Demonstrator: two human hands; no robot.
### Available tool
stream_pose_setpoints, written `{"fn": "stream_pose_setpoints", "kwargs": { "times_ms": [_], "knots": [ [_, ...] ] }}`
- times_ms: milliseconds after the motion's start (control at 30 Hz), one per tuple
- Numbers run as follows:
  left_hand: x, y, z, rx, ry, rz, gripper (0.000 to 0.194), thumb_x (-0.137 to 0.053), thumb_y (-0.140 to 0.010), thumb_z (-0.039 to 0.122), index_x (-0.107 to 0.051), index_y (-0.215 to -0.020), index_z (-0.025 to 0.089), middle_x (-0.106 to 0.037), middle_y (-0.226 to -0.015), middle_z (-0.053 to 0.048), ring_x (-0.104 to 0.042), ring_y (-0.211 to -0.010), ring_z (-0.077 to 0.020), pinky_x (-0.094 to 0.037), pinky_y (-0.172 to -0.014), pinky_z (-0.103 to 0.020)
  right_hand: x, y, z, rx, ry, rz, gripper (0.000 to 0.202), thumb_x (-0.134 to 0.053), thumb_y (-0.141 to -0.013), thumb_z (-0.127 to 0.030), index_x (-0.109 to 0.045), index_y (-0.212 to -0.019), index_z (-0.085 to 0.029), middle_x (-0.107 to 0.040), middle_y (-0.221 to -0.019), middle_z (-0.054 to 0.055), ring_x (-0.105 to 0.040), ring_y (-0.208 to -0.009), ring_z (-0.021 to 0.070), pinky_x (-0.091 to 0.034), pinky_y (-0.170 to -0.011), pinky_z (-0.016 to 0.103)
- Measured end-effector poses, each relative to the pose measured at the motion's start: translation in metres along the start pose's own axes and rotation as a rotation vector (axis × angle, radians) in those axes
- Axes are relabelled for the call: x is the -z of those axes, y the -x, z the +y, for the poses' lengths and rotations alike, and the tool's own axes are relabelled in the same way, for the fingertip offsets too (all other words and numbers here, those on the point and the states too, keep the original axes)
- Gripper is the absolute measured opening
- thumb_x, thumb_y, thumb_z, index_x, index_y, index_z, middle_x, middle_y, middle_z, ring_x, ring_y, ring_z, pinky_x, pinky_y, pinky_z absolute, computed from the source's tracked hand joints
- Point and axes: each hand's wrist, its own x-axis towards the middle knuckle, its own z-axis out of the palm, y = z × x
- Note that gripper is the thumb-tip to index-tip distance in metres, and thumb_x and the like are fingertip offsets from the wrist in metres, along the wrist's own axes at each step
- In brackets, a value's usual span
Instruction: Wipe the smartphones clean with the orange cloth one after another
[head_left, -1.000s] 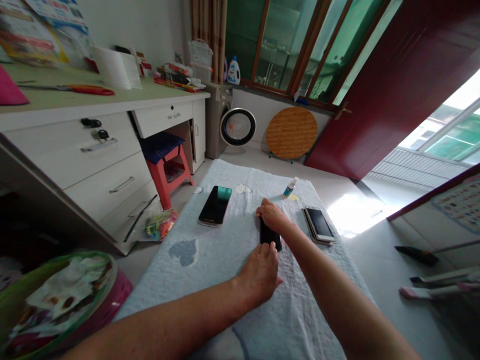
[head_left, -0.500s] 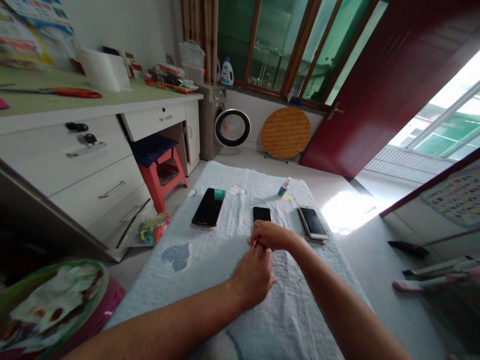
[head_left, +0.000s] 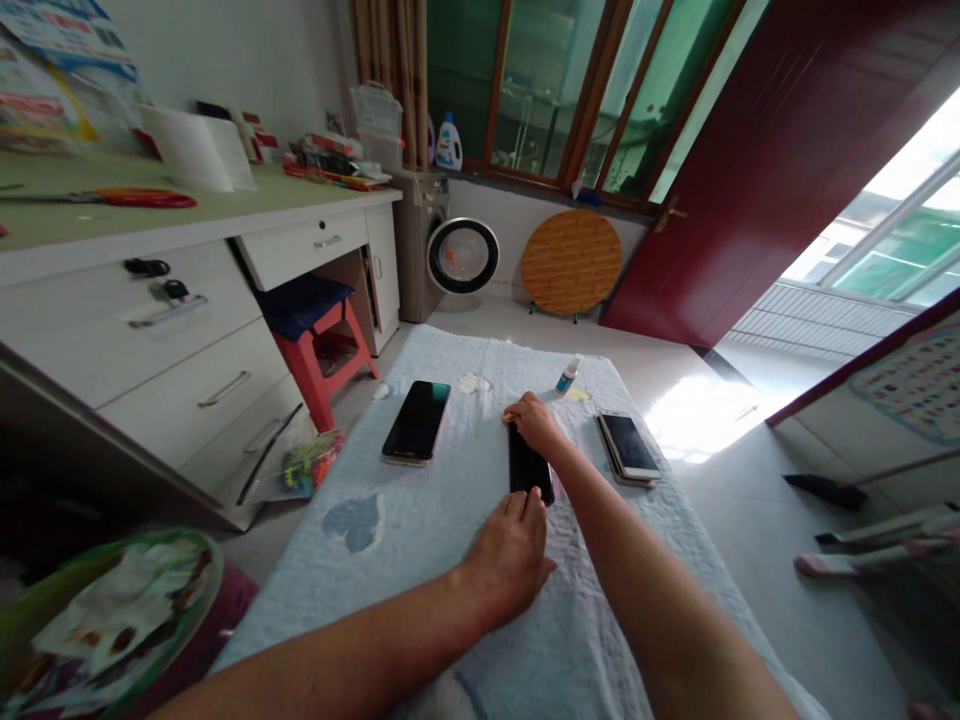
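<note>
A black smartphone (head_left: 529,468) lies screen up on the light blue cloth (head_left: 427,600). My left hand (head_left: 508,555) is at its near end, fingers pressed together on the edge and the thumb held out to the side. Over the phone's far end, my right hand (head_left: 534,422) is closed with its fingertips pointing down and left. Whatever is in those fingers is hidden or too small to name. Left of my hands lies a larger black phone (head_left: 417,422). To the right, a white phone (head_left: 630,445) rests on top of another flat device.
A small spray bottle (head_left: 567,378) stands just beyond my right hand. A red stool (head_left: 322,360) and a white desk (head_left: 180,350) are at the left, with a waste bin (head_left: 214,600) nearer me. The washing machine (head_left: 420,240) has its door open.
My right hand has moved away from my left hand, up to the phone's far end, uncovering most of the screen. The left hand stays at the near end.
</note>
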Motion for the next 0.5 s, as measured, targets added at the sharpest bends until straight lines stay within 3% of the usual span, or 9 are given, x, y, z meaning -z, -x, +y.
{"fn": "stream_pose_setpoints", "kwargs": {
  "times_ms": [167, 333, 500],
  "knots": [
    [-0.002, 0.0, -0.001, -0.007, -0.013, 0.011, 0.064, -0.06, -0.084, 0.042, -0.044, -0.132, 0.004, -0.046, -0.138, -0.023, -0.049, -0.113, -0.0319, -0.042, -0.097, -0.042, 0.003, 0.021, 0.006, -0.004, -0.054, 0.036, 0.027, -0.047, -0.092, -0.02, -0.073, -0.1, -0.017, -0.06, -0.089, 0.006, -0.056, -0.077, 0.0113, -0.042, -0.073, 0.019],
    [0.001, 0.0, 0.0, -0.005, -0.011, -0.008, 0.059, -0.059, -0.085, 0.042, -0.047, -0.13, 0.005, -0.047, -0.137, -0.022, -0.048, -0.113, -0.0321, -0.041, -0.098, -0.043, 0.016, 0.067, 0.008, 0.073, -0.183, -0.083, 0.027, -0.048, -0.092, -0.024, -0.075, -0.092, -0.02, -0.059, -0.089, 0.003, -0.054, -0.065, 0.0078, -0.043, -0.064, 0.019],
    [0.004, 0.0, 0.002, 0.03, 0.021, 0.001, 0.057, -0.06, -0.084, 0.038, -0.046, -0.13, 0.007, -0.049, -0.135, -0.018, -0.048, -0.114, -0.0315, -0.044, -0.096, -0.042, 0.032, 0.109, 0.004, 0.109, -0.257, -0.154, 0.029, -0.047, -0.093, -0.027, -0.075, -0.087, -0.02, -0.058, -0.085, 0.003, -0.056, -0.068, 0.0092, -0.044, -0.068, 0.022]
  ]
}}
